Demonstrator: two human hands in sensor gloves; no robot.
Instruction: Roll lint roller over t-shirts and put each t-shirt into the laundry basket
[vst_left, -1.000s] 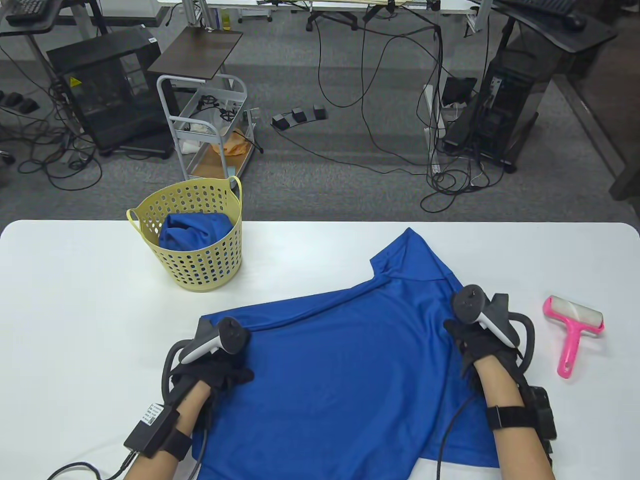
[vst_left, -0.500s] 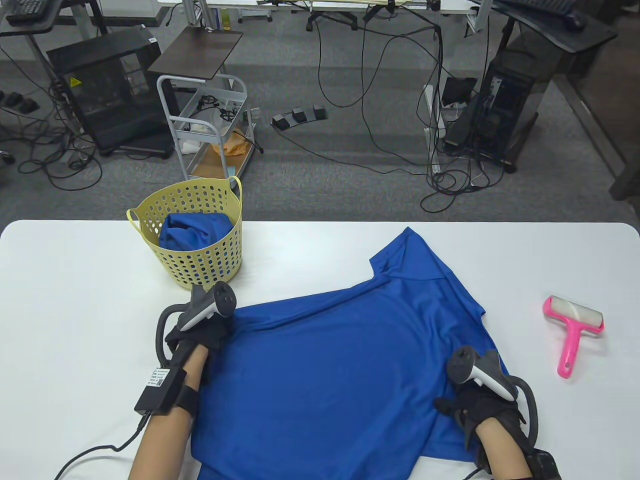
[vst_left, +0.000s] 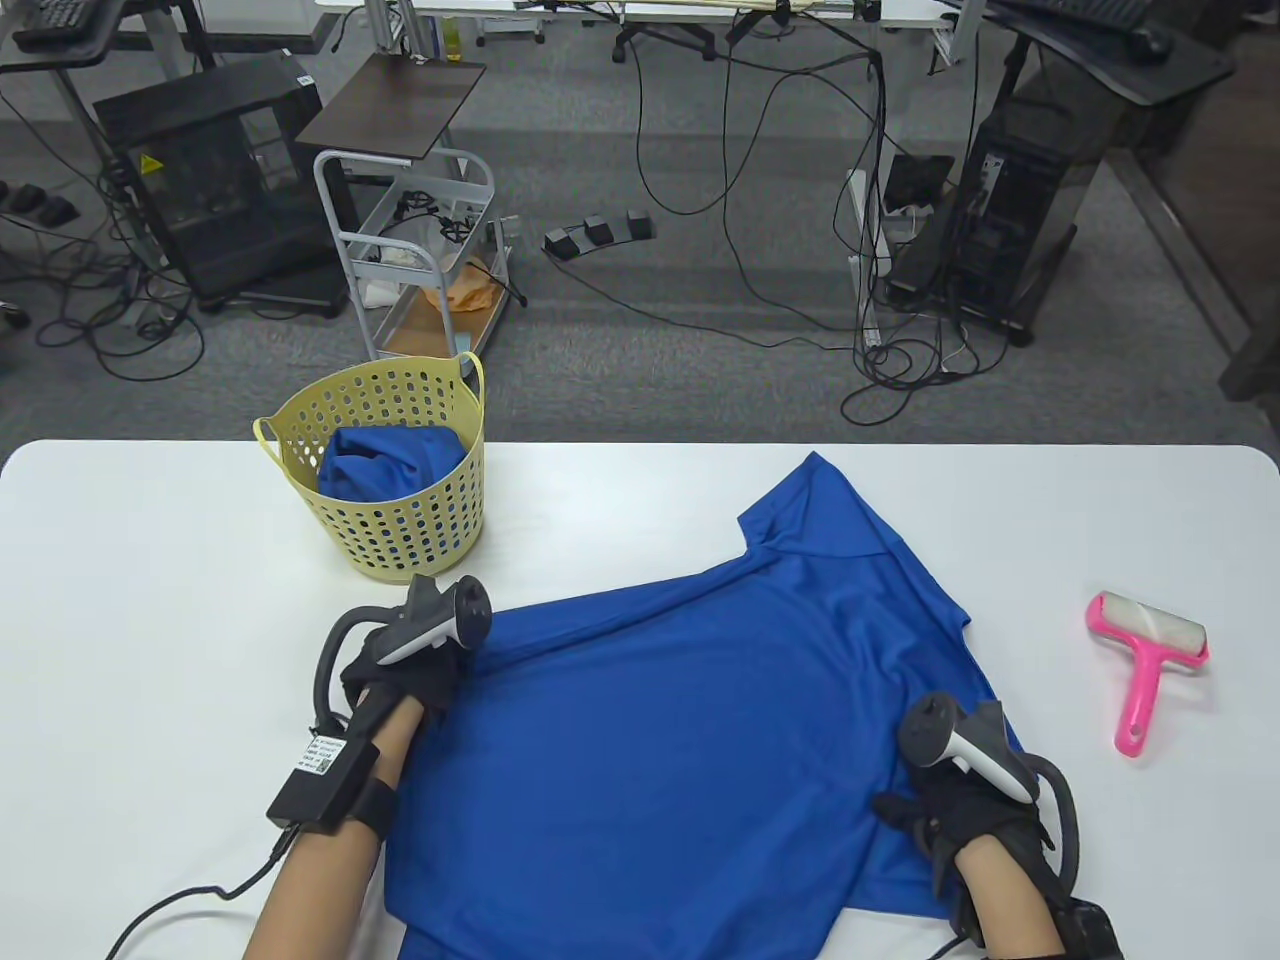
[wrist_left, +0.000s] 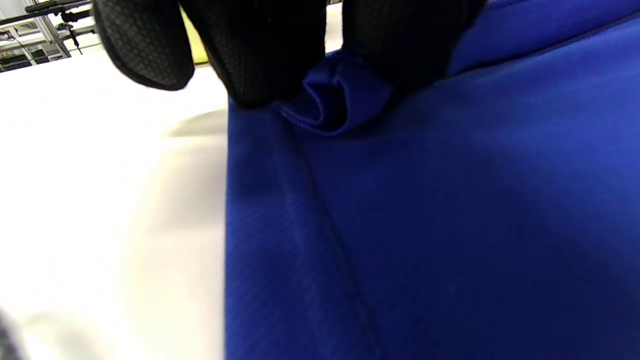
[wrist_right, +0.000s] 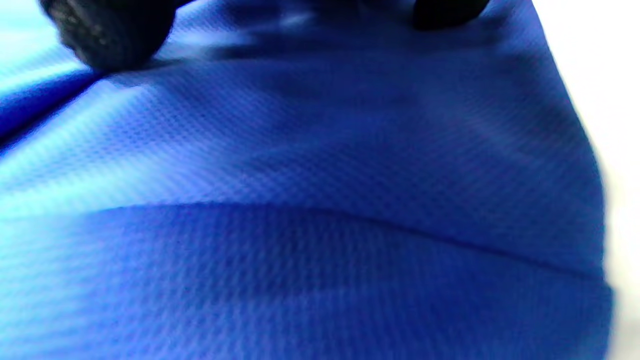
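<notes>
Your left hand (vst_left: 400, 675) sits at the far left corner of the blue t-shirt (vst_left: 680, 740), and the left wrist view shows its gloved fingers (wrist_left: 260, 55) curled down onto a small bunched fold of the fabric edge, pinching it against the white surface (vst_left: 150, 600). Your right hand (vst_left: 955, 810) rests on the near right part of the same t-shirt, close to its right edge; the right wrist view shows fingertips (wrist_right: 110, 35) touching the cloth with the fabric lying smooth under them. Whether those fingers grip anything you cannot tell from that view, though in the table view the hand looks spread flat on the cloth.

The t-shirt lies spread across the surface between your 2 hands, with 1 sleeve pointing away from you beyond your right hand. A soft ridge runs through the fabric from your left hand toward that sleeve.

The pink lint roller (vst_left: 1148, 665) lies on the surface to the right of your right hand, well apart from it and clear of the t-shirt, its handle pointing back toward you.

The yellow laundry basket (vst_left: 400, 520) stands upright just beyond your left hand, near it but not touching. A second blue t-shirt (vst_left: 390, 462) is bundled inside it.

Past the far edge of the surface, a grey wheeled cart (vst_left: 420, 260) stands on the floor beyond the basket.
</notes>
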